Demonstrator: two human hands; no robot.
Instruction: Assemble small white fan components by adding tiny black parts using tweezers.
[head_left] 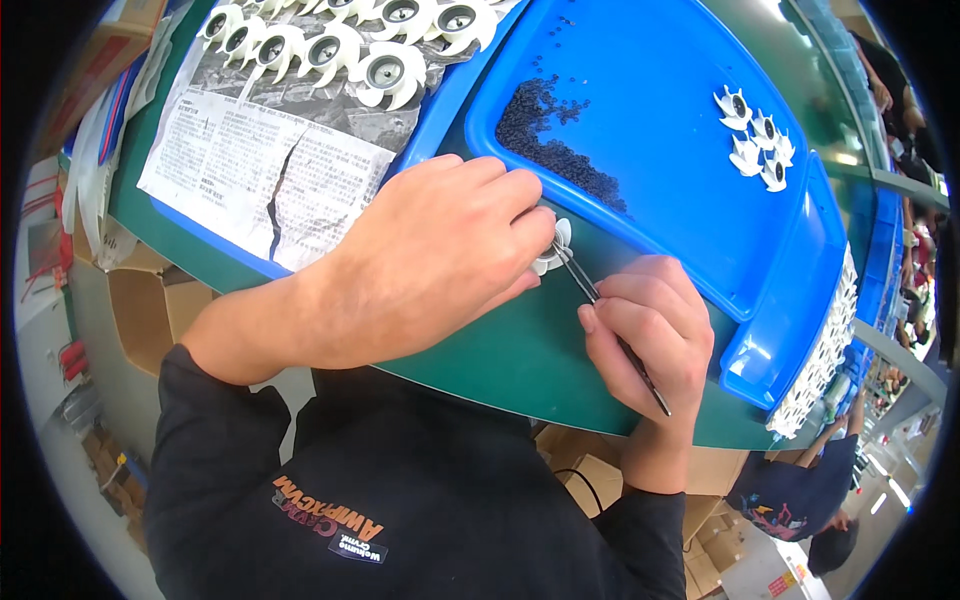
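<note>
A small white fan impeller (564, 233) is in the fingers of my left hand (440, 255), low over the green tabletop by the blue tray's near edge. That hand is closed and covers most of the impeller. Pinched in my right hand (655, 335) is a pair of dark metal tweezers (577, 272). Their tips reach the impeller, and whether they grip something there is too small to tell. Just beyond my hands, many tiny black ring-like parts (545, 135) lie heaped in the blue tray (640, 90).
Several white impellers (775, 150) sit at the tray's right side. Larger impellers with dark centres (385, 75) stand on newspaper (250, 165) at the upper left. A smaller blue tray (770, 340) lies right, beside many white pieces (815, 350). Another person (800, 490) is at far right.
</note>
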